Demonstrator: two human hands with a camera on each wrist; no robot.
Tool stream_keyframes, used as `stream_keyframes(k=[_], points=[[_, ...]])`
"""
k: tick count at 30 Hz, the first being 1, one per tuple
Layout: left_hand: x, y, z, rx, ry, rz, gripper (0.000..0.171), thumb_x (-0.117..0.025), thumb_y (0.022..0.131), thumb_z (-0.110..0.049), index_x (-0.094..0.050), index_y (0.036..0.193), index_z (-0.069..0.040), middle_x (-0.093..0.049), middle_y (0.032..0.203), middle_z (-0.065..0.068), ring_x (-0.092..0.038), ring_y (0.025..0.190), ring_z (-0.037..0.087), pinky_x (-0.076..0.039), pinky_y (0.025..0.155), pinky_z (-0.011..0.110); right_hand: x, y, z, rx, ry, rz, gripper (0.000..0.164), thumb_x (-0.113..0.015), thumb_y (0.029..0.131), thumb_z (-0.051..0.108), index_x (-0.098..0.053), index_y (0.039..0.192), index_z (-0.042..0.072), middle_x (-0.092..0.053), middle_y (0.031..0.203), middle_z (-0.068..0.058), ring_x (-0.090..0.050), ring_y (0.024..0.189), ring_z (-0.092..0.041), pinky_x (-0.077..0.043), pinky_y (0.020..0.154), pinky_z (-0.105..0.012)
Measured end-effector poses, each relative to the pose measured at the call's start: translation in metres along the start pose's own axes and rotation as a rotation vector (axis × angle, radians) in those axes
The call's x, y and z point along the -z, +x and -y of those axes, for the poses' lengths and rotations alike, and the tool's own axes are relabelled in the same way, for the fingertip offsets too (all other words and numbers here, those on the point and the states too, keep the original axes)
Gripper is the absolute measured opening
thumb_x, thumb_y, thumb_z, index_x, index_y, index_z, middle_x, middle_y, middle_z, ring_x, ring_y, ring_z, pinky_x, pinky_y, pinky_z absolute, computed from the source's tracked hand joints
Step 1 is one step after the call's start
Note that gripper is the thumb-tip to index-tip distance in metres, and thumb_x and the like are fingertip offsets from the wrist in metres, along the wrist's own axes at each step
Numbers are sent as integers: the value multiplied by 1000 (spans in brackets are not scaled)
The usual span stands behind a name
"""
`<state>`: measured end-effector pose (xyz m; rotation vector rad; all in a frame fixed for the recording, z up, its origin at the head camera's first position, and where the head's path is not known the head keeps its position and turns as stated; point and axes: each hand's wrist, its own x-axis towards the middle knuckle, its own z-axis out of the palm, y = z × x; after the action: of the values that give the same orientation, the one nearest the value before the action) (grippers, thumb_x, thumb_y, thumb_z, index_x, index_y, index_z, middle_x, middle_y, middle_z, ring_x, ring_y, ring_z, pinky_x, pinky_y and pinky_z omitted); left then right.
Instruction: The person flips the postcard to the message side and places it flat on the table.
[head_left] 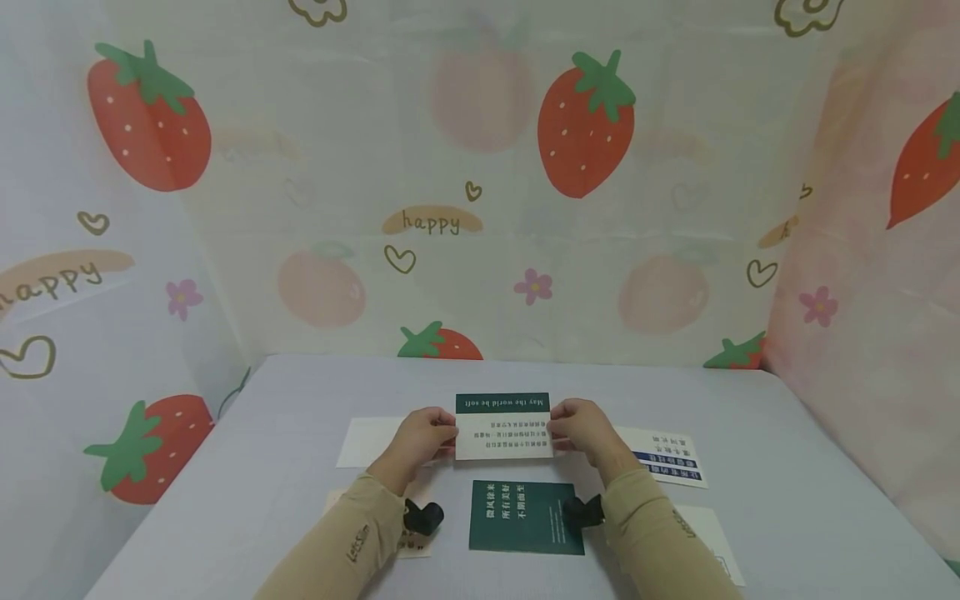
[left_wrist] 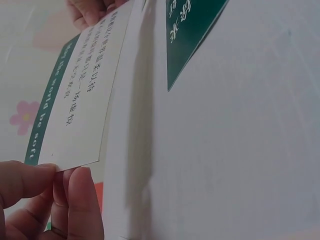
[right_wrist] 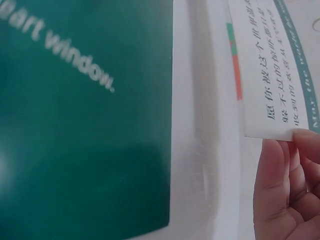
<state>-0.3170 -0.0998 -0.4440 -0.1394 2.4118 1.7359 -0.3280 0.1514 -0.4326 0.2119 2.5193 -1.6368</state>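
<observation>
A white card with a dark green band (head_left: 504, 427) is held up over the table, its printed text upside down in the head view. My left hand (head_left: 423, 437) pinches its left edge between thumb and fingers. At the opposite edge, my right hand (head_left: 588, 432) pinches it the same way. The left wrist view shows the left thumb and fingers (left_wrist: 82, 205) at the card's short edge. In the right wrist view, the right hand (right_wrist: 287, 185) grips a corner. Nearer to me, a dark green card (head_left: 525, 517) with white characters lies flat between my forearms.
A blank white card (head_left: 363, 442) lies at the left, partly behind my left hand. A beige card (head_left: 416, 546) is mostly covered by the left forearm. To the right are a white card with blue stripes (head_left: 667, 458) and another white card (head_left: 708, 533). A strawberry-print curtain (head_left: 480, 292) encloses the table.
</observation>
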Motion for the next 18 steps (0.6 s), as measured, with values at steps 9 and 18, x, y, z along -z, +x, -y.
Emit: stream_keyframes(k=[9, 18], points=[[4, -2, -1, -8, 11, -5, 9, -58, 88, -15, -63, 92, -8, -62, 92, 6, -60, 77, 16, -53, 67, 28, 2, 0, 0, 25, 15, 5, 6, -61, 86, 9, -63, 88, 3, -60, 88, -11, -58, 78, -20, -54, 70, -32], [10, 0, 1, -7, 15, -15, 11, -61, 86, -18, -67, 90, -9, -62, 92, 5, -60, 76, 16, -53, 67, 27, 4, -2, 2, 29, 20, 2, 7, -63, 84, 8, -65, 85, 1, -62, 88, -10, -60, 77, -20, -54, 68, -30]])
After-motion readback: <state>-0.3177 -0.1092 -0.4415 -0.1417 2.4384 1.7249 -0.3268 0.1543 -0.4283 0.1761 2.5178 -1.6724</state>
